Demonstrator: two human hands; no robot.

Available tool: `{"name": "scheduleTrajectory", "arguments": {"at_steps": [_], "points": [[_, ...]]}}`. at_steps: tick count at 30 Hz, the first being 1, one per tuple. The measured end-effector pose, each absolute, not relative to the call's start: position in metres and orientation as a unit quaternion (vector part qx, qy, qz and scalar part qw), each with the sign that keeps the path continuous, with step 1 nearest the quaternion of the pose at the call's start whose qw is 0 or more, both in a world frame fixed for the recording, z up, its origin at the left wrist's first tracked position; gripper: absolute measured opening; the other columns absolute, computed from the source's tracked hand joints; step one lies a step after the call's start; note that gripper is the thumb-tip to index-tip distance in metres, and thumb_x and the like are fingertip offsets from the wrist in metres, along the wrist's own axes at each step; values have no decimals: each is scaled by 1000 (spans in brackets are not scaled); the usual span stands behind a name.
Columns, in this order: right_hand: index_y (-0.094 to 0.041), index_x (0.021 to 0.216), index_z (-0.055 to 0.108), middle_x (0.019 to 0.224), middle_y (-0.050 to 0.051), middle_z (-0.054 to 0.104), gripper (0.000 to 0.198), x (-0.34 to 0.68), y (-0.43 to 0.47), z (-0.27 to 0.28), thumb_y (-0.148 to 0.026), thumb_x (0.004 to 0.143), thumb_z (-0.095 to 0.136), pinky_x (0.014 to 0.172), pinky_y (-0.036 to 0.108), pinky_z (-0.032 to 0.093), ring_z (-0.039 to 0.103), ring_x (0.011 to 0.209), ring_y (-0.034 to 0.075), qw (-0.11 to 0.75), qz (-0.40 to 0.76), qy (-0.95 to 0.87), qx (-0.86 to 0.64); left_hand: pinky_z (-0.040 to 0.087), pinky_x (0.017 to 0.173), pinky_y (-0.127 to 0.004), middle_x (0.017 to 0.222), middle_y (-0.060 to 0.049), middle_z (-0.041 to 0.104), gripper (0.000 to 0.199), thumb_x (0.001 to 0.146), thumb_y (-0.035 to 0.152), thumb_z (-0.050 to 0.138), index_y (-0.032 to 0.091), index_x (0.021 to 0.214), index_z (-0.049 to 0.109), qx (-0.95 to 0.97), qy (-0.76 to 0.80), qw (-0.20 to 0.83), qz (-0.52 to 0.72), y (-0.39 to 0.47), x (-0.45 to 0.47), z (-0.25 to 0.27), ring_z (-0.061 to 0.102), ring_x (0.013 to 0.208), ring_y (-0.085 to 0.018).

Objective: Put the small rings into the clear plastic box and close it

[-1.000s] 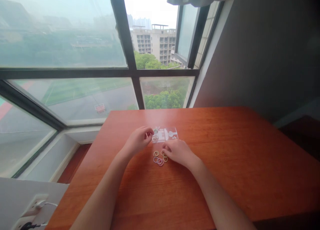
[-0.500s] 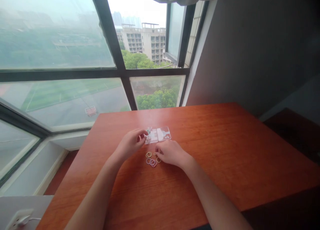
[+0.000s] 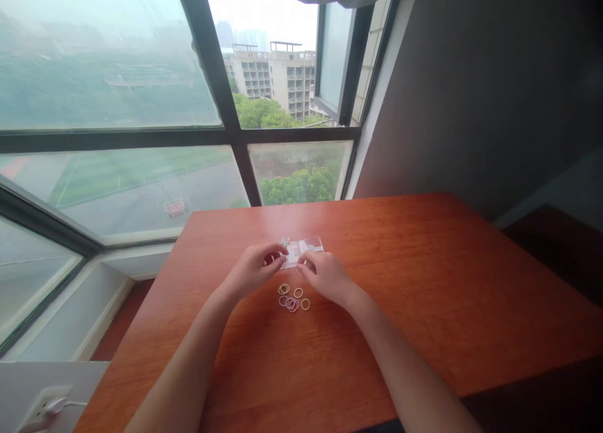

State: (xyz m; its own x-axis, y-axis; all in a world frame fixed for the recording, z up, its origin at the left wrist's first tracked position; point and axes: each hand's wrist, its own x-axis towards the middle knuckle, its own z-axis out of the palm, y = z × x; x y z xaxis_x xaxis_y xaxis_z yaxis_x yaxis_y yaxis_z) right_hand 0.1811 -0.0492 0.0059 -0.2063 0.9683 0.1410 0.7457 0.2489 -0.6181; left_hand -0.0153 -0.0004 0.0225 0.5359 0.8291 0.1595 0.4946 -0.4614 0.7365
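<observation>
An open clear plastic box (image 3: 293, 252) lies on the table, its lid (image 3: 313, 244) laid back to the right. My left hand (image 3: 254, 268) is at the box's left end, thumb and fingers curled around that edge and hiding part of the contents. With thumb and forefinger drawn together, my right hand (image 3: 328, 277) is at the box's near edge; whatever is between those fingertips is too small to make out. Nearer to me lie small elastic-looking rings: a yellow pair (image 3: 283, 289), two single yellow rings (image 3: 298, 292) (image 3: 305, 304) and several pink-purple ones (image 3: 292, 305).
The reddish-brown wooden table (image 3: 400, 282) extends far to the right. Its back edge meets a dark-framed window (image 3: 235, 134), and a grey wall (image 3: 452, 93) rises at the right. A wall socket with a white plug (image 3: 56, 406) is low at the left.
My right hand has moved up from the yellow rings to the box's near edge, uncovering the rings. My left hand has shifted slightly right, its fingertips closer together.
</observation>
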Motion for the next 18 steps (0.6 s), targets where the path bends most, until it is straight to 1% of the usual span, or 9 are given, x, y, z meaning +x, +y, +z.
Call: {"name": "scheduleTrajectory", "arguments": {"at_steps": [3, 5, 10, 13, 18], "points": [[-21, 89, 63, 66, -3, 62, 13, 179, -49, 4, -30, 88, 54, 59, 21, 33, 52, 60, 11, 330, 213, -718, -575, 38, 54, -18, 70, -1, 60, 25, 87, 35, 54, 14, 95, 65, 799, 368, 396, 265, -6, -7, 25, 48, 60, -9], [-21, 88, 63, 64, -3, 60, 13, 178, -49, 4, -30, 87, 54, 57, 21, 32, 51, 58, 11, 360, 212, -707, -570, 38, 55, -18, 74, -2, 62, 25, 86, 36, 56, 14, 95, 64, 789, 358, 415, 280, -8, -2, 24, 49, 62, -10], [-20, 88, 63, 61, -3, 58, 14, 178, -50, 3, -30, 87, 53, 56, 20, 33, 50, 56, 11, 395, 206, -698, -561, 36, 53, -18, 73, -2, 62, 22, 87, 33, 56, 13, 87, 65, 784, 364, 411, 288, -8, 1, 19, 48, 61, -9], [-20, 87, 63, 62, -3, 59, 14, 177, -50, 3, -30, 87, 53, 57, 20, 34, 50, 56, 11, 401, 200, -696, -561, 34, 52, -17, 71, -1, 61, 20, 87, 32, 55, 14, 87, 65, 787, 365, 407, 286, -8, 2, 18, 45, 59, -8], [-20, 86, 63, 61, -4, 57, 15, 177, -51, 4, -30, 86, 52, 57, 20, 34, 50, 56, 11, 405, 194, -695, -562, 35, 53, -18, 65, 1, 57, 18, 86, 29, 55, 14, 82, 64, 793, 376, 380, 292, -10, 6, 15, 45, 56, -7]]}}
